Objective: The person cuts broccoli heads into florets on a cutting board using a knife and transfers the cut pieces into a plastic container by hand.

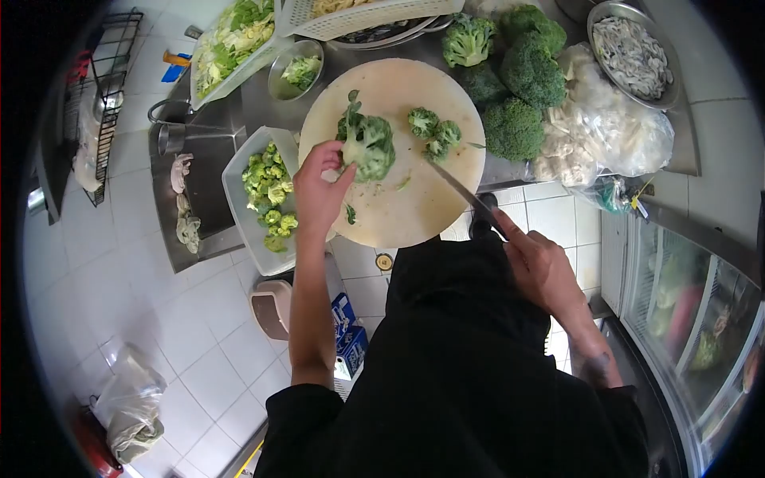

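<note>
My left hand grips a head of broccoli over the left part of the round cutting board, its stem toward my fingers. In my right hand is a knife, held by the handle off the board's lower right edge. The blade points up and left, its tip beside several cut broccoli florets on the board. Small leaf scraps lie below the broccoli head. Left of the board, a white plastic bin holds many cut florets.
Whole broccoli heads are piled right of the board, beside bagged pale mushrooms and a metal bowl of grey strips. A small metal bowl and a basket of chopped greens stand upper left, near a sink.
</note>
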Tool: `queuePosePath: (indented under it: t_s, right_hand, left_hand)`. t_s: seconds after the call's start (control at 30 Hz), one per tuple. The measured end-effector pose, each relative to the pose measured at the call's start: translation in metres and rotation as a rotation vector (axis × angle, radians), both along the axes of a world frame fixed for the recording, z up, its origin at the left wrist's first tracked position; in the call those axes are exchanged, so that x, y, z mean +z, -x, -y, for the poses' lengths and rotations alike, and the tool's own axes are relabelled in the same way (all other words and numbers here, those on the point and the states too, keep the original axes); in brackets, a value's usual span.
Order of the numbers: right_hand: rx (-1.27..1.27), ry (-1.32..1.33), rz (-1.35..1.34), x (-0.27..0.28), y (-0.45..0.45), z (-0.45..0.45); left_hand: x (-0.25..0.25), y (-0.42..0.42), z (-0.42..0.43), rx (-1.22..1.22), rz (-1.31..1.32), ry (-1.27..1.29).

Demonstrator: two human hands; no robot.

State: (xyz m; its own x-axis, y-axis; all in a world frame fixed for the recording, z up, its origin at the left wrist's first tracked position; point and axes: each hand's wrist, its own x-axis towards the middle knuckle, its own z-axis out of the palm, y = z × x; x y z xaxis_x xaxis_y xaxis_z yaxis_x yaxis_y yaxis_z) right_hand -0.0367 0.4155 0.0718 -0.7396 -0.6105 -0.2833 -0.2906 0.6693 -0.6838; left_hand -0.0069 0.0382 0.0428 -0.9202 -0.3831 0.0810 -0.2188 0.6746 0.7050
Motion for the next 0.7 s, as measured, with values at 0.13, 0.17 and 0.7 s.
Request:
queuePosePath:
  t_s: [0.13, 0.17, 0.7]
  right_hand:
    - [0.032, 0.089, 0.056, 0.007, -0.001, 0.01]
    - [0.037, 0.089, 0.059, 0.007, -0.002, 0.014]
    - [-0.041, 0.309, -0.055, 0.002, -0.01, 0.07]
  left_hand:
    - [0.005, -0.012, -0.001, -0.054, -0.02, 0.011]
    - [0.005, -0.014, -0.003, -0.059, -0.022, 0.03]
    - [0.003, -0.004, -0.014, 0.053, -0.022, 0.077]
